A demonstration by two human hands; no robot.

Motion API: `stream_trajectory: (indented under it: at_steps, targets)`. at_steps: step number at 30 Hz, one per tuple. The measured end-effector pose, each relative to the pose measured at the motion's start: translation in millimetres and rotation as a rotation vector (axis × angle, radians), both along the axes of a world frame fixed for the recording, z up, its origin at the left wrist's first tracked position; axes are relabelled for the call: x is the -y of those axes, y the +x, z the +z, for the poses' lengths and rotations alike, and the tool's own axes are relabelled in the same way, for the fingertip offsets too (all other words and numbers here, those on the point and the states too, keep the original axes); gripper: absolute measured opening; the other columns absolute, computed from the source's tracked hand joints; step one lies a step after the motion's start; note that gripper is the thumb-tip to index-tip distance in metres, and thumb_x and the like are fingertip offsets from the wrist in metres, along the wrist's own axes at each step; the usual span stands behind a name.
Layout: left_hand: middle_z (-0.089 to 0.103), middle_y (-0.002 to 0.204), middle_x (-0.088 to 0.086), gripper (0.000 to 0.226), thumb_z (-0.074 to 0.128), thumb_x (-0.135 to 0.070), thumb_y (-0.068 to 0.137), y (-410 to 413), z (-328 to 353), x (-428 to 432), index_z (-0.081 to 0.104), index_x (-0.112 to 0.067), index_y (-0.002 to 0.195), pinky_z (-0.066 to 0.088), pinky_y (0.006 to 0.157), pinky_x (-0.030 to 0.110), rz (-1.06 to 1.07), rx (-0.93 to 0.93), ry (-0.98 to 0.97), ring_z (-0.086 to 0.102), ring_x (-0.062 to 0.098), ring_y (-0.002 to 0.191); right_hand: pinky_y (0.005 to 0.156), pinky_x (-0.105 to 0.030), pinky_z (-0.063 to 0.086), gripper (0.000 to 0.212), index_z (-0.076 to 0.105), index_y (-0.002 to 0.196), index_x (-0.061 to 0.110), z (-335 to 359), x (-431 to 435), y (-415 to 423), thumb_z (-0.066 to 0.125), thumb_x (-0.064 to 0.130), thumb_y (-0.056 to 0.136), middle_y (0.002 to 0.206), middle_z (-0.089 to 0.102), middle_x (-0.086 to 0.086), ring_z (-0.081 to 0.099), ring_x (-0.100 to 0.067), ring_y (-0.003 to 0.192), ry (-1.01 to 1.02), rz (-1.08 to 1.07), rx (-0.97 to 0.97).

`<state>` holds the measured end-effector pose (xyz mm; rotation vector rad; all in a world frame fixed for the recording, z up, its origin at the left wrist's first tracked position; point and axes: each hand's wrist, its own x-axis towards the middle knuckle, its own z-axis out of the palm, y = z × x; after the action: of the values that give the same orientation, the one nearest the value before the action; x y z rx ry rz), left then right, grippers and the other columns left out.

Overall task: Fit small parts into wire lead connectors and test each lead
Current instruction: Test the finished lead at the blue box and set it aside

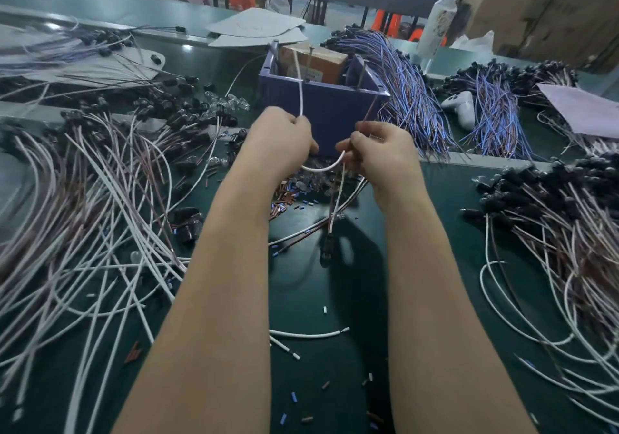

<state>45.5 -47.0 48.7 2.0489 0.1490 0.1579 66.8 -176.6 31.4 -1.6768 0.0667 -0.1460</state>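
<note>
Both hands hover close together above the surface (311,286), not touching. The left hand (279,142) pinches a white lead (321,167), which sags in a short loop across to the right hand (380,157), also gripping it. Its tail hangs straight down beneath the right hand to a black connector (327,247).

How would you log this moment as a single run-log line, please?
left hand: grips white wire | right hand: pinches same white wire | place: in front of purple bin
</note>
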Motion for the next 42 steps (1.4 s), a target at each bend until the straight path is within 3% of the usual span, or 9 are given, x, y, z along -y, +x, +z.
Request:
stream_trajectory:
  at_steps: [5, 11, 18, 24, 28, 32, 36, 42]
  targets:
    - [0.049, 0.053, 0.001, 0.049, 0.037, -0.021, 0.1, -2, -3, 3, 0.059, -0.018, 0.056, 0.03, 0.042, 0.021, -0.075, -0.058, 0.07, 0.038, 0.013, 0.041, 0.05, -0.019, 0.042, 0.019, 0.042, 0.086, 0.02, -8, -2, 2, 0.051, 0.005, 0.094, 0.068, 0.068, -0.002, 0.054, -0.003, 0.047, -0.02, -0.112, 0.107]
    - [0.047, 0.049, 0.001, 0.049, 0.039, -0.02, 0.098, 0, -3, 2, 0.061, -0.017, 0.054, 0.027, 0.042, 0.02, -0.155, -0.126, 0.108, 0.032, 0.009, 0.029, 0.068, -0.033, 0.047, 0.016, 0.049, 0.104, 0.018, -8, -1, 5, 0.052, 0.009, 0.093, 0.07, 0.069, 0.003, 0.056, -0.012, 0.063, -0.102, -0.145, 0.167]
    - [0.045, 0.03, -0.009, 0.049, 0.038, -0.019, 0.098, -1, 0, 0, 0.062, -0.016, 0.056, 0.026, 0.041, 0.019, -0.216, -0.171, 0.123, 0.032, 0.004, 0.021, 0.058, -0.029, 0.042, 0.023, 0.056, 0.111, 0.02, -10, -2, 4, 0.051, 0.006, 0.092, 0.069, 0.068, 0.0, 0.047, -0.011, 0.051, -0.088, -0.163, 0.201]
    - [0.044, 0.031, -0.008, 0.05, 0.039, -0.021, 0.099, -1, 1, -1, 0.064, -0.017, 0.056, 0.027, 0.042, 0.02, -0.22, -0.172, 0.137, 0.032, 0.005, 0.024, 0.048, -0.02, 0.04, 0.02, 0.057, 0.107, 0.019, -10, -2, 5, 0.05, 0.005, 0.094, 0.069, 0.066, -0.002, 0.045, -0.003, 0.041, 0.018, -0.201, 0.18]
    - [0.044, 0.038, -0.005, 0.049, 0.039, -0.021, 0.098, -2, 2, -1, 0.064, -0.016, 0.057, 0.029, 0.041, 0.019, -0.234, -0.17, 0.145, 0.033, 0.01, 0.03, 0.053, -0.022, 0.04, 0.019, 0.055, 0.11, 0.018, -10, -3, 6, 0.049, 0.006, 0.095, 0.072, 0.067, -0.002, 0.046, -0.003, 0.043, -0.008, -0.188, 0.19]
    - [0.044, 0.03, -0.009, 0.046, 0.038, -0.021, 0.098, -3, 1, 0, 0.065, -0.015, 0.06, 0.03, 0.041, 0.018, -0.247, -0.18, 0.159, 0.031, 0.007, 0.025, 0.058, -0.024, 0.043, 0.021, 0.048, 0.11, 0.019, -10, -5, 5, 0.049, 0.005, 0.094, 0.073, 0.067, -0.001, 0.047, -0.005, 0.045, -0.047, -0.18, 0.231]
    - [0.042, 0.028, -0.01, 0.047, 0.037, -0.02, 0.099, -3, 2, 0, 0.064, -0.014, 0.06, 0.025, 0.032, 0.012, -0.252, -0.174, 0.152, 0.031, 0.006, 0.021, 0.058, -0.028, 0.043, 0.017, 0.048, 0.105, 0.018, -11, -4, 5, 0.05, 0.006, 0.094, 0.073, 0.068, -0.004, 0.048, -0.006, 0.046, -0.018, -0.193, 0.219]
    - [0.042, 0.028, -0.01, 0.048, 0.037, -0.02, 0.099, -4, 2, 0, 0.064, -0.015, 0.059, 0.028, 0.042, 0.02, -0.236, -0.177, 0.161, 0.032, 0.005, 0.022, 0.061, -0.028, 0.047, 0.019, 0.058, 0.106, 0.016, -12, -5, 8, 0.047, 0.004, 0.096, 0.072, 0.063, -0.003, 0.05, -0.002, 0.044, -0.008, -0.203, 0.2]
